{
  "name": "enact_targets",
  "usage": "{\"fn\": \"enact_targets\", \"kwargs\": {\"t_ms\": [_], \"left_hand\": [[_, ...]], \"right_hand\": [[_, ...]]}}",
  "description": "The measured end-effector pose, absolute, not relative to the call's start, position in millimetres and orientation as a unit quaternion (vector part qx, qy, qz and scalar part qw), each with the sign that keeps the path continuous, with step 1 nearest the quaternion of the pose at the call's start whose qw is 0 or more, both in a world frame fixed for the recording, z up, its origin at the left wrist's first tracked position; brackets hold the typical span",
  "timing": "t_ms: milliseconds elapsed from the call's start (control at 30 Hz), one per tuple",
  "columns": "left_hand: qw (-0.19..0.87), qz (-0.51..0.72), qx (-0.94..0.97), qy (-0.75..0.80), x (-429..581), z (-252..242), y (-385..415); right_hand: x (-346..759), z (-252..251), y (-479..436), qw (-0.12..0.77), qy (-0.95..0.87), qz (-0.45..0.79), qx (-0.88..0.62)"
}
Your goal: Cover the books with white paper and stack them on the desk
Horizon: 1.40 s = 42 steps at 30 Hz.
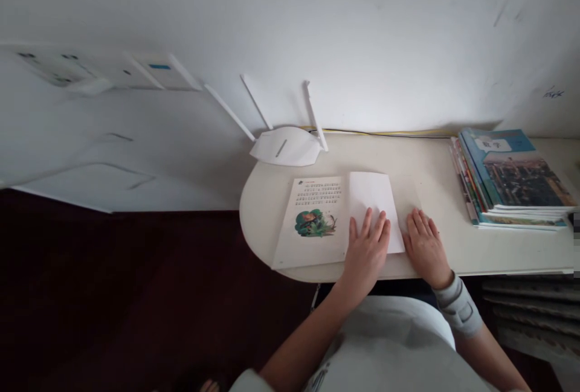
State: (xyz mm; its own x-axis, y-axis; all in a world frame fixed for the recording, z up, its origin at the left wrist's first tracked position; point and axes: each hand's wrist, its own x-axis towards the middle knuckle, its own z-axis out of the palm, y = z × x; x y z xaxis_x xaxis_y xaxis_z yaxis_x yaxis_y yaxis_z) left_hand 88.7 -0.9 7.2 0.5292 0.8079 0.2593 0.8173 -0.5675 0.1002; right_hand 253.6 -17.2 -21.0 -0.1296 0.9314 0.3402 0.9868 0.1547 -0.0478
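Observation:
An open book [312, 217] lies on the white desk [435, 180]; its left page carries printed text and a green picture. A blank white sheet [371, 196] covers its right side. My left hand [366, 250] lies flat on the lower part of that sheet, fingers stretched out. My right hand [425, 247] rests flat on the desk just to the right of the sheet, fingers together and extended, with a grey wrist band [460, 306] below it. Neither hand grips anything.
A white router [286, 144] with several antennas stands at the desk's back left by the wall. A stack of books [507, 177] sits at the right end. A yellow cable [394, 133] runs along the wall. The floor at left is dark.

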Motion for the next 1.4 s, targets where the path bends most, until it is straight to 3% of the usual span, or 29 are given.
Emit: {"fn": "enact_targets", "kwargs": {"t_ms": [467,867,1400], "left_hand": [[0.003,-0.117,-0.873,-0.474,98,4,-6],[0.033,-0.106,-0.878,-0.465,103,11,-16],[0.034,-0.112,-0.902,-0.415,88,12,-16]], "right_hand": [[262,-20,-17,0.24,-0.726,0.0,-0.644],[259,-22,-16,0.23,-0.726,-0.005,-0.648],[282,-11,-9,0.134,-0.764,-0.017,-0.63]]}}
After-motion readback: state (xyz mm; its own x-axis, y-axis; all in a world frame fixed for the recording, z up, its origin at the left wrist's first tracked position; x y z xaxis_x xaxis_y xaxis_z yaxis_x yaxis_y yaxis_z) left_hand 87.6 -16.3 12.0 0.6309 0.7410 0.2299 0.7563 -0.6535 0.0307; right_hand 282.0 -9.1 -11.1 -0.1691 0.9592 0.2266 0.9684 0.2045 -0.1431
